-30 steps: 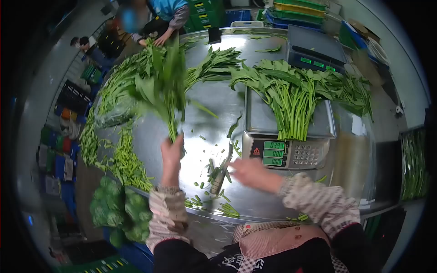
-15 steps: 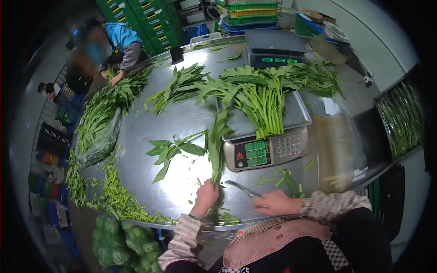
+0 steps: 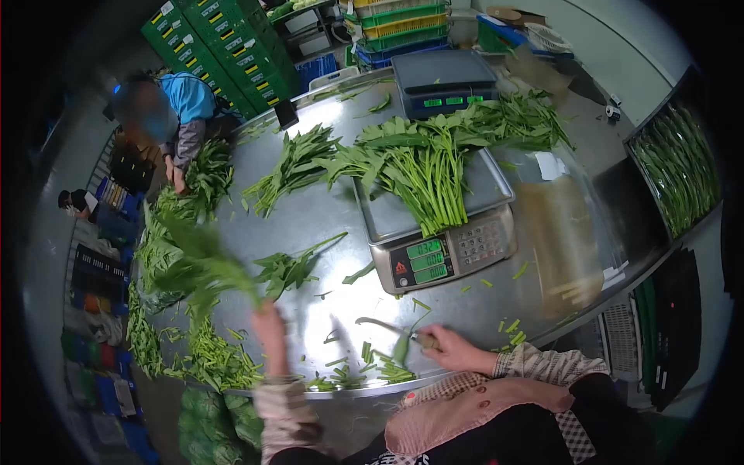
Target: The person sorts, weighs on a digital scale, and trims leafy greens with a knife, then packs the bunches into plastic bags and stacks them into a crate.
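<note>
My left hand (image 3: 269, 329) is closed round the stems of a bunch of leafy greens (image 3: 208, 267), blurred by motion, over the left of the metal table (image 3: 325, 225). At the front edge my right hand (image 3: 456, 349) grips a knife (image 3: 387, 325), its curved blade pointing left. Cut stem pieces (image 3: 364, 372) lie below the blade. A few leafy stems (image 3: 288, 270) rest between my left hand and the silver scale (image 3: 434, 260). On that scale lies a large bunch of greens (image 3: 434, 182), stems toward me.
Another person (image 3: 182, 116) handles greens at the far left. A second scale (image 3: 442, 81) stands at the back. Heaped stems (image 3: 217, 356) line the left edge, above bagged round green vegetables (image 3: 209, 426). Green crates (image 3: 232, 54) are stacked behind; a tray of packed greens (image 3: 678, 170) is at right.
My left hand has swung left and lifted the greens from beside the scale. The knife stays in my right hand, slightly further left. The view has shifted, and the other person's hands have moved.
</note>
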A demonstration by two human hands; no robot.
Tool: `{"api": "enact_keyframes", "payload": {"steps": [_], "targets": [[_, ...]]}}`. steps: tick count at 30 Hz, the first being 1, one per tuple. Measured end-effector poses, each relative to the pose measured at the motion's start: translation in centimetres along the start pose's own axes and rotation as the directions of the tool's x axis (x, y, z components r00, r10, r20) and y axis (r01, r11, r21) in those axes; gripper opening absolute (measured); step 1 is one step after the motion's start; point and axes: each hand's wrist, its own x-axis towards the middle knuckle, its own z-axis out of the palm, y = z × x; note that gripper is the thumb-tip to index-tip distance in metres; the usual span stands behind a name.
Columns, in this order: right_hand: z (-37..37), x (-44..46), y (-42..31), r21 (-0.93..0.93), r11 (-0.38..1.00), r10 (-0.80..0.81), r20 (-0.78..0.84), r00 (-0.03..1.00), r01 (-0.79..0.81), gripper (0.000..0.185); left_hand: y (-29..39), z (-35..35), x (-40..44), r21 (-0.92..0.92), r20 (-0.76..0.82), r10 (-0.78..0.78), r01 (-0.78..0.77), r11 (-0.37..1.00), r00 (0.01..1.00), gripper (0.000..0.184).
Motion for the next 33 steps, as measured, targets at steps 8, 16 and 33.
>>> {"api": "enact_keyframes", "payload": {"steps": [8,16,33], "targets": [[-6.7,-3.6,2.7,-0.240,0.959,0.114,-0.165,0.980,-0.152,0.038,-6.4,-0.3,-7.2,0.650,0.602,-0.162,-0.361,0.669,0.782,0.028],[-2.1,-0.4,2.1,-0.356,0.933,0.001,0.163,0.987,0.058,0.037,-0.4,-9.6,-5.0,-0.144,-0.196,-0.299,0.274,0.951,0.934,0.024],[-5.4,5.0,-2.6,-0.491,0.839,-0.332,-0.120,0.936,0.235,0.034,3.3,13.1,0.6,0.317,0.283,0.588,-0.652,0.689,0.758,0.023]]}}
